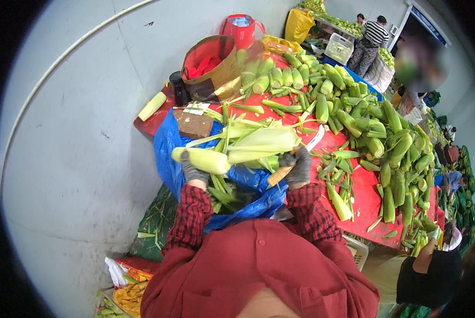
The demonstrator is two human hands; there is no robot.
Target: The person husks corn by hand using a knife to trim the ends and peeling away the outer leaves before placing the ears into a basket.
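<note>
My left hand (192, 170), in a grey glove, grips a peeled pale-green ear of corn (205, 159) over the blue plastic bag (164, 159). In my right hand (299, 165), also gloved, is a knife with a wooden handle (279, 177); its curved blade (316, 138) points up and away to the right. Large loose husk leaves (263, 142) spread between both hands, touching or close to the right one. Cut leaves hang down into the bag's opening. A brown block (192, 124) rests at the bag's far side.
Many husked ears (374, 127) are heaped on the red tabletop (364, 187) at right. A dark bottle (179, 88), a large open bag (217, 81) and a red bucket (241, 31) stand at the back. A wall rises at left. A co-worker's arm (428, 266) shows at lower right.
</note>
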